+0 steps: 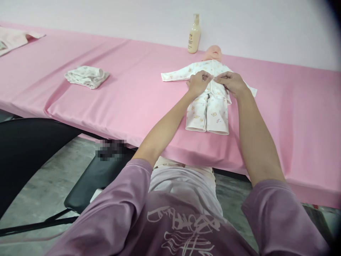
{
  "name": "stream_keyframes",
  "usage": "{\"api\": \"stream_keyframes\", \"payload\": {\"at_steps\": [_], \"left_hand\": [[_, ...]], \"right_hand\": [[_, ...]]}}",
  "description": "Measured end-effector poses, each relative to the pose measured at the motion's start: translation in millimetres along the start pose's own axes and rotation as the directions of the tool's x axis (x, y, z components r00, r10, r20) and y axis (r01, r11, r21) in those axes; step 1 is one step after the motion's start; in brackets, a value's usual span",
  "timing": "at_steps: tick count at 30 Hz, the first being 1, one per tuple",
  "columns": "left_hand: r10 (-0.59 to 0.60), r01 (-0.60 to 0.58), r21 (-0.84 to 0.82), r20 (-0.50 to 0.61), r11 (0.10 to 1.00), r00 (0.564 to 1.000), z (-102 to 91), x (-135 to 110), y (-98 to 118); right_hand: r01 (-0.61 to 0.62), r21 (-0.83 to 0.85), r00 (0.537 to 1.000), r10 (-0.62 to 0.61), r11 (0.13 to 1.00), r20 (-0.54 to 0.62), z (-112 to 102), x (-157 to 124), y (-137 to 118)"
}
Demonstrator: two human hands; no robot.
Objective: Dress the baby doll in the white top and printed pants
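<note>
A baby doll (214, 53) lies on its back on the pink table (133, 96), head toward the wall, dressed in a white printed top (183, 72) and matching trousers (207, 115). My left hand (198, 82) pinches the left edge of the top's front opening at the doll's chest. My right hand (232, 83) pinches the opposite edge. Both hands have their fingers closed on the cloth and meet at the middle of the chest.
A cream pump bottle (194, 35) stands by the wall behind the doll's head. A folded white garment (86, 76) lies to the left, another cloth (13, 39) at the far left corner. A black chair (29, 149) and black stool (98, 177) stand beside me.
</note>
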State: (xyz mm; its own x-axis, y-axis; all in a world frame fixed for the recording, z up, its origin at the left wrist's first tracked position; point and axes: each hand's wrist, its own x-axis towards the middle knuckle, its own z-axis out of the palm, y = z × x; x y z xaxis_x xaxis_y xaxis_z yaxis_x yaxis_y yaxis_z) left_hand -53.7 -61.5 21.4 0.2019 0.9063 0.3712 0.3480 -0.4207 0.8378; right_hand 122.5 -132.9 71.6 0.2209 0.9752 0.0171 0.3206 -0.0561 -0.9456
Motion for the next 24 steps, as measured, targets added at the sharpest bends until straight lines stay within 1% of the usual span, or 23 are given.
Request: {"api": "stream_keyframes", "payload": {"at_steps": [6, 15, 18, 24], "left_hand": [[-0.009, 0.009, 0.046, 0.018, 0.999, 1.000, 0.2, 0.3, 0.0], [-0.028, 0.027, 0.037, 0.018, 0.999, 0.999, -3.2, -3.2, 5.0], [-0.040, 0.039, 0.042, 0.018, 0.998, 0.999, -4.6, -4.7, 7.1], [-0.031, 0.030, 0.040, 0.022, 0.999, 0.999, -2.5, -2.4, 3.9]], "right_hand": [[-0.016, 0.034, 0.999, 0.018, 0.999, -0.051, 1.3, -2.5, -2.8], [-0.036, -0.042, 0.999, 0.035, 0.998, -0.022, -2.3, 0.2, -1.6], [-0.022, -0.057, 1.000, 0.022, 0.998, -0.001, -3.3, 2.5, 0.7], [-0.004, -0.053, 0.999, 0.002, 0.999, -0.036, -1.6, 3.9, 3.0]]}}
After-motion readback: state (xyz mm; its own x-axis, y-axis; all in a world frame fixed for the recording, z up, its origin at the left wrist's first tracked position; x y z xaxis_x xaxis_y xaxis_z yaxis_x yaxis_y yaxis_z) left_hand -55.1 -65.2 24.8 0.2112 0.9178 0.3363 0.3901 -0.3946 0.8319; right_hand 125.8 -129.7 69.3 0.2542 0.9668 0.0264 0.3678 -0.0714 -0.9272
